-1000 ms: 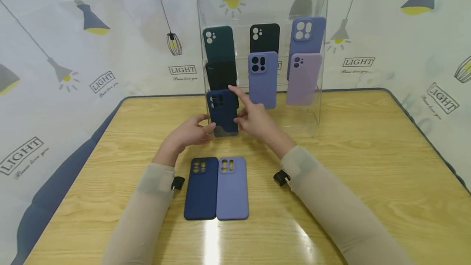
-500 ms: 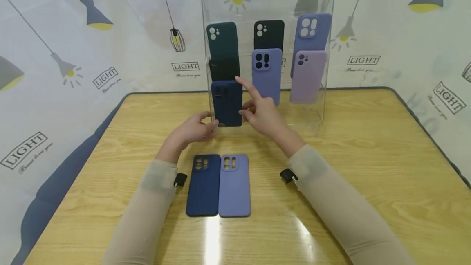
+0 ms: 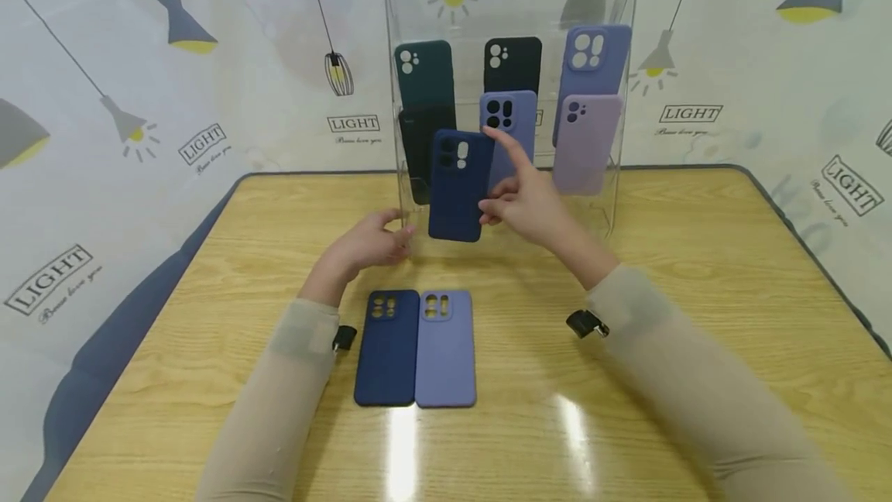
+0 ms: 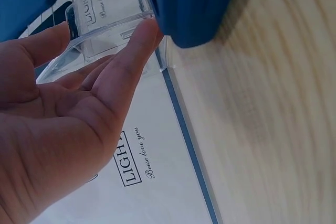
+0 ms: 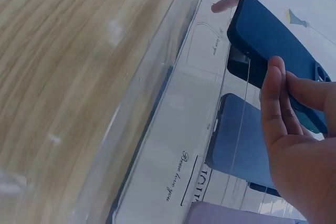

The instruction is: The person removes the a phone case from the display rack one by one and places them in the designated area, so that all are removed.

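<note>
A dark blue phone case (image 3: 460, 188) hangs upright in front of the clear display stand (image 3: 439, 220). My right hand (image 3: 526, 196) pinches its right edge between thumb and fingers, and the index finger reaches to its top corner. The right wrist view shows the case (image 5: 278, 38) from the side, held off the stand. At the stand's lower left corner, my left hand (image 3: 369, 242) touches the clear plastic, thumb apart from fairly straight fingers (image 4: 123, 72). On the table, another dark blue case (image 3: 386, 355) and a periwinkle case (image 3: 446, 355) lie side by side.
The stand also bears a dark green case (image 3: 427, 72), a blackish one (image 3: 416, 153) below it, another blackish case (image 3: 512, 64), periwinkle cases (image 3: 592, 60) and a lilac case (image 3: 588, 146). A printed curtain (image 3: 279, 99) borders the wooden table (image 3: 697, 293).
My right hand has lifted the dark blue case out of the stand's lower left holder and moved it rightwards and up. The left hand has stayed at the stand's corner.
</note>
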`<state>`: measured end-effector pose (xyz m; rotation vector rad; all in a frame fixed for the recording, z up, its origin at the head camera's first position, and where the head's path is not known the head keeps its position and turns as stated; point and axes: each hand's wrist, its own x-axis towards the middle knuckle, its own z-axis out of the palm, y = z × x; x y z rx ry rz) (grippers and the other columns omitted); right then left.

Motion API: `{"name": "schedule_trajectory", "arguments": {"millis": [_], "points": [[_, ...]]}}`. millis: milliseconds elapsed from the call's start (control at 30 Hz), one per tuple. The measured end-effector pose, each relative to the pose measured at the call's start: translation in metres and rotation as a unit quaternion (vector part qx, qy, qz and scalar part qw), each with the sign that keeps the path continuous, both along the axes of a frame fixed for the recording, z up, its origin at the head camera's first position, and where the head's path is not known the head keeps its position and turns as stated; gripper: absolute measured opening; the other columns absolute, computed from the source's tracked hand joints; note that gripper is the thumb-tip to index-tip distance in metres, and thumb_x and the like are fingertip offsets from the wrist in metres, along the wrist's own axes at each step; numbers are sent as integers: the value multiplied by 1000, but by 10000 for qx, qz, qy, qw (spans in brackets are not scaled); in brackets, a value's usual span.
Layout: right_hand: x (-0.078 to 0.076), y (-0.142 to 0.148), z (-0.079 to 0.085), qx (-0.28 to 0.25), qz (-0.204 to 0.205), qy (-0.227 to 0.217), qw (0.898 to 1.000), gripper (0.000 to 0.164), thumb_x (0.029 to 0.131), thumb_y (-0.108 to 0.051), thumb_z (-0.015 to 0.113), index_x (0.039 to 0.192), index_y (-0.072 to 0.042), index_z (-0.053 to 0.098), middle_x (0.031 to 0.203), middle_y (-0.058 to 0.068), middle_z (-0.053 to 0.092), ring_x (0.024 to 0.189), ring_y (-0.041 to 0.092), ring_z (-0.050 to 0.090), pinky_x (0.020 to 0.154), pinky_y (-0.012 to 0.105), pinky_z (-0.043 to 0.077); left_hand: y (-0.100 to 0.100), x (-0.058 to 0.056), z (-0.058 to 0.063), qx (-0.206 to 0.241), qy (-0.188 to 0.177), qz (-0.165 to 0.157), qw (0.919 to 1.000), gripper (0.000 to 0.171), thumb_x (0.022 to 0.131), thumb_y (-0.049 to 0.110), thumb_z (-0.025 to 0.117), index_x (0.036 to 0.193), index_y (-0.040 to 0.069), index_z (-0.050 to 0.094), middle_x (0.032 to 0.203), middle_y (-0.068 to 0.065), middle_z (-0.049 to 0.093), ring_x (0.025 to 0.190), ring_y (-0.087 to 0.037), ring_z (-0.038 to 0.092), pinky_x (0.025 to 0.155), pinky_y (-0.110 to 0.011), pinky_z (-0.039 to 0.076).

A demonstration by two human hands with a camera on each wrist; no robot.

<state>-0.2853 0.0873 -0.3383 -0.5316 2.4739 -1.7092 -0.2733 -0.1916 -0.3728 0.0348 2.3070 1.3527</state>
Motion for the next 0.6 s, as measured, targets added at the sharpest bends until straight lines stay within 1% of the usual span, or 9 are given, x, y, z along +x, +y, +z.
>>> {"name": "schedule_trajectory", "arguments": {"millis": [133, 267, 467, 600], "points": [[4, 8, 4, 83, 59, -199, 9997, 105, 96, 8, 71, 163, -57, 21, 97, 26, 76, 75, 26, 79, 74, 39, 68, 0, 0, 0, 11, -13, 25, 10000, 65, 115, 29, 48, 169, 3, 21, 140, -30, 62, 132, -40, 65, 114, -47, 55], [12, 15, 6, 41, 217, -465, 9987, 106, 95, 9, 72, 165, -52, 20, 99, 27, 76, 77, 30, 80, 76, 43, 69, 1, 0, 0, -31, -11, 60, 10000, 65, 115, 29, 48, 169, 3, 21, 139, -30, 62, 130, -39, 65, 114, -47, 55], [27, 26, 4, 42, 397, -1112, 9930, 110, 94, 10, 74, 167, -50, 17, 98, 26, 76, 80, 36, 80, 80, 50, 68, 2, 1, 0, -50, 3, 35, 10000, 65, 116, 28, 47, 169, 2, 22, 137, -31, 62, 130, -40, 65, 114, -47, 55], [38, 32, 1, 155, 561, -1390, 9886, 110, 94, 9, 73, 168, -48, 14, 99, 25, 78, 82, 37, 80, 81, 51, 68, 1, 1, 0, -65, 1, 28, 10000, 66, 116, 29, 47, 169, 3, 20, 136, -31, 63, 129, -40, 66, 115, -47, 55]]}}
